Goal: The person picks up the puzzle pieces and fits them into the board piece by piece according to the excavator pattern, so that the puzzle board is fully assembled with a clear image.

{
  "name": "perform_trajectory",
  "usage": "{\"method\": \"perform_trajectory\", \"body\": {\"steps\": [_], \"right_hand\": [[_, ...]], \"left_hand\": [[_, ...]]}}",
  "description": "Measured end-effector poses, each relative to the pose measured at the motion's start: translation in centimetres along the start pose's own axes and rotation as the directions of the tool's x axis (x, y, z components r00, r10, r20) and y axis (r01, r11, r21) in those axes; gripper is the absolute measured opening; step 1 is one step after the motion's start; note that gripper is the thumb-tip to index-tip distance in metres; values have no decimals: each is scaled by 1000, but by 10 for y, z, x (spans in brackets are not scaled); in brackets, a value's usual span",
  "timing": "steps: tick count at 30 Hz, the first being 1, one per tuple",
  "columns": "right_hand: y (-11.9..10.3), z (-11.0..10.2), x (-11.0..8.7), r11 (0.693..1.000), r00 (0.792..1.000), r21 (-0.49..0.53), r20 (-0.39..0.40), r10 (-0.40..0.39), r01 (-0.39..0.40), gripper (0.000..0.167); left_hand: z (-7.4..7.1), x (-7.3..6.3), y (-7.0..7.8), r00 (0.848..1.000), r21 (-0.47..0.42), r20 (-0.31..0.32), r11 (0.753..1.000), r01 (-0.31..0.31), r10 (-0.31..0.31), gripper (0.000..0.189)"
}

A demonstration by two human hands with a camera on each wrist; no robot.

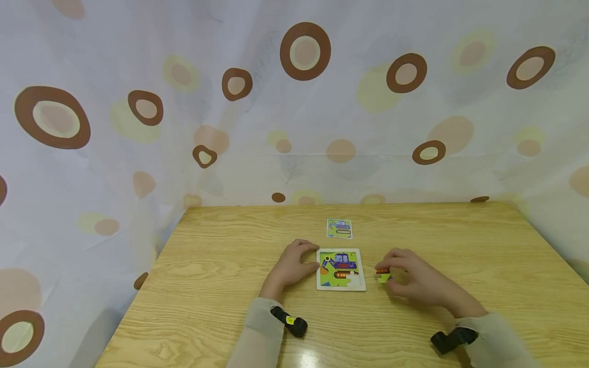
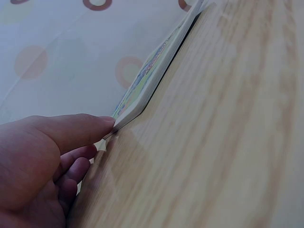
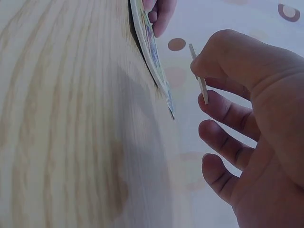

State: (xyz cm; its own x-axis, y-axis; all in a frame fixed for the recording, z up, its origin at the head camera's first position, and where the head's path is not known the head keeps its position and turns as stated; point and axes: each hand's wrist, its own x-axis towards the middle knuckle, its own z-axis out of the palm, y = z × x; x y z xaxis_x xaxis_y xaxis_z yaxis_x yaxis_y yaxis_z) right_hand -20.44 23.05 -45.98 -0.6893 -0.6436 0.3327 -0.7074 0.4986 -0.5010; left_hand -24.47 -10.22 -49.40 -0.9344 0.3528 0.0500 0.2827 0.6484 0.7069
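A jigsaw puzzle board (image 1: pixel 341 288) with a white frame lies flat on the table, showing a blue excavator on green. Its lower right part has a bare white gap. My left hand (image 1: pixel 291 265) touches the board's left edge, index fingertip near the upper corner and thumb lower down. The left wrist view shows the thumb (image 2: pixel 88 127) against the frame's edge. To the right of the board, my right hand (image 1: pixel 416 278) pinches a puzzle piece (image 1: pixel 383 276) coloured red, orange and green. Seen edge-on in the right wrist view, that thin piece (image 3: pixel 204 90) is between thumb and fingers, off the table.
A small picture card (image 1: pixel 339 229) with the same excavator lies behind the board. The wooden table (image 1: pixel 221 255) reaches back to a patterned cloth (image 1: pixel 257 128) that hangs behind and at both sides. Each wrist wears a black camera strap.
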Motion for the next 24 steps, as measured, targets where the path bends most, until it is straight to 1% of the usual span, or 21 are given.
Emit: {"method": "perform_trajectory", "body": {"steps": [6,11,17,22,24], "right_hand": [[-2,5,10,999,999,2,34,42,-42,33],[-8,9,19,999,998,26,49,41,-43,31],[-15,14,28,998,997,14,58,60,-60,26],[-17,19,34,997,994,11,76,80,-81,23],[-16,22,36,994,991,20,90,101,-103,22]], "left_hand": [[0,-1,1,1000,3,-1,1000,-1,1,42],[-1,-2,3,1000,1,-1,1000,5,-5,42],[-2,-3,4,1000,2,0,1000,7,-7,42],[-2,-2,4,1000,0,-2,1000,5,-5,43],[-2,-2,3,1000,0,-1,1000,3,-3,42]]}}
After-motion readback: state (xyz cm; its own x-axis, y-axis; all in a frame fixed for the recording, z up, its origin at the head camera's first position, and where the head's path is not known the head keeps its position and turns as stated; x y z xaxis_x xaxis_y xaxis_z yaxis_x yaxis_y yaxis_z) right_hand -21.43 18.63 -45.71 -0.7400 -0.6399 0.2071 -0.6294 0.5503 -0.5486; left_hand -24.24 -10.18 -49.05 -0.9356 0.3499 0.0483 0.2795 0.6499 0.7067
